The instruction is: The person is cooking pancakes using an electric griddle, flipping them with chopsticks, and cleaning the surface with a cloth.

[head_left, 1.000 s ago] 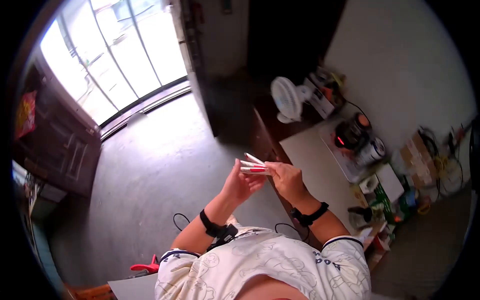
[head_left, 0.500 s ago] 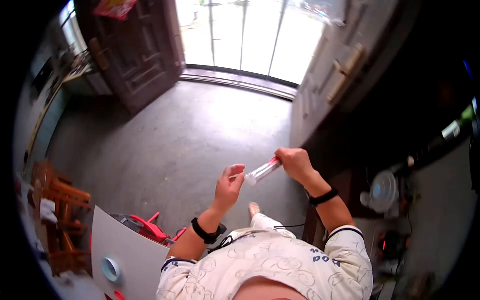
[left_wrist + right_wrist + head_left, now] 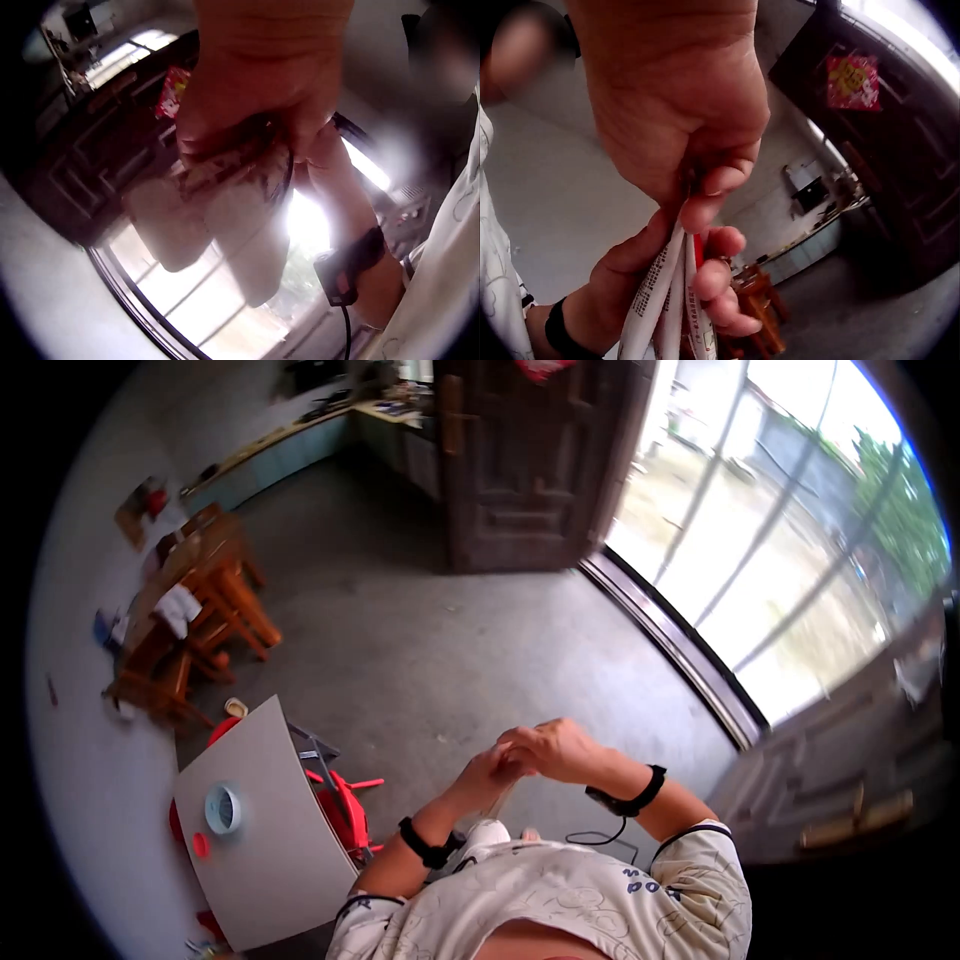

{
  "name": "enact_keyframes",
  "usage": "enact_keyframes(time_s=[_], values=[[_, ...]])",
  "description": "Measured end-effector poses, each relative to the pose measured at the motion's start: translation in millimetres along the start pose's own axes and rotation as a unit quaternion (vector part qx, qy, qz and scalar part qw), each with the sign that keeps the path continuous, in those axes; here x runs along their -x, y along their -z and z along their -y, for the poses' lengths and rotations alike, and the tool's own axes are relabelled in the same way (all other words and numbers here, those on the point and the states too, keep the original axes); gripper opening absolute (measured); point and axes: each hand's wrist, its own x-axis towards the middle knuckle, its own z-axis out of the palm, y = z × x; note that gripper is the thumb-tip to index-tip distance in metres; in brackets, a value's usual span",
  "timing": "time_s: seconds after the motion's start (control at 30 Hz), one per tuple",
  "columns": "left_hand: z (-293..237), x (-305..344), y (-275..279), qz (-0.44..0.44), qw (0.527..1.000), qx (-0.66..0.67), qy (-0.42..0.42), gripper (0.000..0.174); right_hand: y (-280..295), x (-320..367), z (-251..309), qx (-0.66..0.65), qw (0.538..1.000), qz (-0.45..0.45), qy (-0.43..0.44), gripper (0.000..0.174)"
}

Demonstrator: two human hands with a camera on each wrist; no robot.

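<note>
In the head view my left hand [image 3: 485, 778] and right hand [image 3: 560, 750] meet in front of my body, largely hiding what they hold. Three white printed tubes [image 3: 651, 304] show in the right wrist view, one with a red edge. My left hand's curled fingers hold them from below, while my right hand pinches their narrow upper ends. From the left wrist, two blurred, rounded pale tube ends [image 3: 251, 244] hang below the left hand.
To the left, a pale tabletop [image 3: 275, 860] bears a light blue round container [image 3: 223, 809] and a small red object [image 3: 201, 845]. A red-framed item [image 3: 345, 810] stands beside it. Wooden furniture [image 3: 210, 580] lines the wall. A dark door [image 3: 540, 470] stands beside the barred doorway.
My view has swung left from the fan and side counter, past the doorway, to the pale tabletop. My hands, apart half a second ago, have come together around the tubes.
</note>
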Motion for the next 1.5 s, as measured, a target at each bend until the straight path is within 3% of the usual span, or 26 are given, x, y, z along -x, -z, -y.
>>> enact_keyframes(time_s=[0.03,0.1,0.13,0.17,0.2,0.27,0.33,0.4,0.57,0.73,0.8,0.83,0.87,0.93,1.0,1.07,1.13,1.2,1.23,1.33,1.4,1.47,1.5], values=[[4.2,-3.6,19.4,-0.029,0.994,0.102,0.019,0.016,-8.5,-28.3,-10.4,0.000,1.000,0.010,0.025,0.015],[15.5,-15.2,63.1,-0.085,0.994,0.061,0.038,0.015,-28.3,-84.1,-30.9,-0.090,0.992,-0.030,0.087,0.017],[19.7,-23.1,84.1,-0.116,0.991,0.025,0.064,0.014,-31.4,-110.3,-37.0,-0.069,0.994,-0.019,0.082,0.019],[16.5,-28.9,100.9,-0.138,0.984,0.069,0.090,0.013,-33.1,-132.9,-38.1,-0.094,0.993,-0.033,0.067,0.017],[22.4,-40.8,121.5,-0.151,0.983,0.065,0.081,0.013,-35.4,-158.6,-43.4,-0.117,0.991,-0.048,0.051,0.015],[38.2,-57.5,164.7,-0.142,0.988,0.051,0.017,0.016,-47.0,-209.6,-69.5,-0.125,0.986,-0.026,0.104,0.013],[44.2,-79.6,208.0,-0.143,0.987,0.065,0.026,0.016,-49.6,-256.0,-90.6,-0.132,0.980,-0.007,0.149,0.011],[24.8,-104.8,246.5,-0.155,0.987,-0.033,0.007,0.016,-36.3,-296.8,-99.5,-0.110,0.983,-0.002,0.146,0.008],[28.0,-179.0,329.0,-0.178,0.981,0.049,-0.062,0.019,-14.3,-394.1,-138.7,-0.116,0.986,-0.042,0.113,0.008],[45.6,-253.8,417.7,-0.184,0.980,-0.021,-0.075,0.019,-14.5,-490.2,-189.5,-0.144,0.984,-0.068,0.076,0.019],[53.0,-287.8,460.3,-0.155,0.973,0.057,-0.162,0.019,-13.3,-529.7,-216.8,-0.145,0.987,-0.049,0.044,0.024],[48.8,-296.4,480.9,-0.151,0.981,0.071,-0.103,0.018,-17.3,-546.9,-229.9,-0.144,0.988,-0.034,0.045,0.027],[46.4,-315.5,504.2,-0.153,0.980,0.065,-0.113,0.018,-14.3,-575.6,-247.0,-0.135,0.989,-0.025,0.054,0.030],[44.0,-336.0,542.1,-0.123,0.986,0.100,-0.052,0.019,-13.8,-625.4,-269.9,-0.176,0.983,0.002,0.054,0.027],[45.8,-355.2,584.6,-0.119,0.988,0.097,-0.021,0.019,-20.6,-678.7,-287.0,-0.237,0.960,0.018,0.147,0.022],[71.3,-369.9,624.8,-0.171,0.976,0.132,0.034,0.018,-21.5,-729.8,-300.7,-0.233,0.960,0.040,0.151,0.017],[76.7,-391.5,661.2,-0.191,0.970,0.147,0.020,0.022,-24.2,-780.7,-316.8,-0.158,0.957,-0.003,0.244,0.015],[65.2,-424.5,698.9,-0.201,0.955,0.194,-0.096,0.022,-18.4,-828.4,-334.9,-0.137,0.960,-0.001,0.246,0.013],[66.0,-440.2,715.1,-0.229,0.951,0.186,-0.088,0.021,-19.6,-850.8,-347.1,-0.140,0.956,-0.025,0.257,0.013],[83.2,-489.0,778.9,-0.187,0.978,0.070,-0.057,0.020,-18.7,-913.7,-385.1,-0.138,0.954,-0.074,0.257,0.012],[87.7,-525.2,821.5,-0.160,0.985,0.058,-0.028,0.021,-11.0,-949.4,-408.1,-0.191,0.965,-0.028,0.180,0.012],[89.3,-573.5,869.4,-0.028,0.995,0.092,-0.039,0.023,-3.1,-992.0,-436.6,-0.184,0.969,-0.021,0.160,0.013],[85.7,-594.9,886.3,0.013,0.982,0.186,-0.013,0.024,1.8,-1006.4,-449.8,-0.183,0.972,-0.001,0.148,0.014]])
